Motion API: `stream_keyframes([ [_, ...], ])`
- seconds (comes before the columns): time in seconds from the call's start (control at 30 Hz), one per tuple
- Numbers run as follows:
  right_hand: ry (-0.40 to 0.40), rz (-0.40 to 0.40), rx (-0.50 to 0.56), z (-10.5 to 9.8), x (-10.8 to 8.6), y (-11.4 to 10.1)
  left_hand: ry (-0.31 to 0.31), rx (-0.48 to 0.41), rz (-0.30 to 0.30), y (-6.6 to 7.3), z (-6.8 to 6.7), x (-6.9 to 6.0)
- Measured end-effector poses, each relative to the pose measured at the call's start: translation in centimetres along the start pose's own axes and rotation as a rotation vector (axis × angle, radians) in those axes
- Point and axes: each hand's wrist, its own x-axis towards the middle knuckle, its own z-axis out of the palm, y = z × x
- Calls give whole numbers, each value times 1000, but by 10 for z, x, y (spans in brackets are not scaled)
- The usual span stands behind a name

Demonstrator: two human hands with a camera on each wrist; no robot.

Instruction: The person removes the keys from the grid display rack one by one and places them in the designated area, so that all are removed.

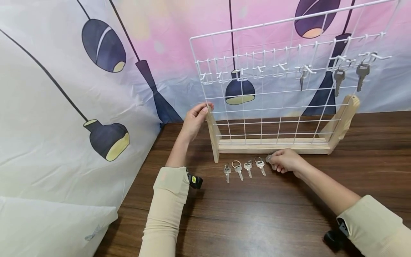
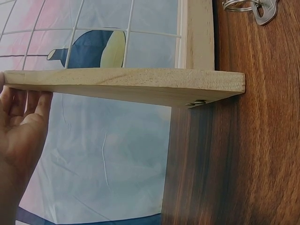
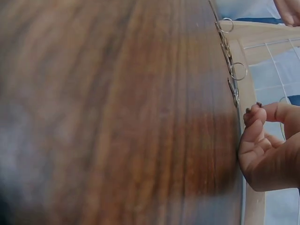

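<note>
My left hand [image 1: 193,121] grips the upper end of the rack's left wooden side post [image 1: 212,137]; in the left wrist view its fingers [image 2: 35,104] lie against the post's outer face. My right hand [image 1: 287,160] pinches a key [image 1: 269,159] just above the table, in front of the base bar; the fingers hide most of it. To its left, several silver keys with rings, among them this key [image 1: 260,165], lie in a row on the table. Three keys hang from the right-side hooks of the white wire grid [image 1: 261,107], one of them a grey key [image 1: 339,80].
White hooks [image 1: 259,69] line the grid's upper part, the left ones without keys. The wooden base bar [image 1: 273,147] and right post [image 1: 345,123] stand on the dark brown table [image 1: 244,221]. A patterned cloth [image 1: 179,43] hangs behind, and a pale cloth [image 1: 57,142] borders the left side.
</note>
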Motion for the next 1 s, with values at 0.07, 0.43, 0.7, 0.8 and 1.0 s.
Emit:
stream_keyframes([
  [0.07, -5, 12, -14, 2, 0, 1, 1, -3, 2, -1, -1, 0],
  [0.43, 33, 15, -42, 12, -4, 7, -1, 11, -21, -4, 1, -4],
  [0.7, 155, -17, -255, 18, -8, 3, 3, 12, -13, -3, -1, -3],
  [0.8, 167, -23, -304, 19, -9, 2, 0, 12, -10, -3, -2, -3],
  [1.0, 177, -13, -305, 17, -9, 3, 1, 13, 6, -4, 0, -1],
])
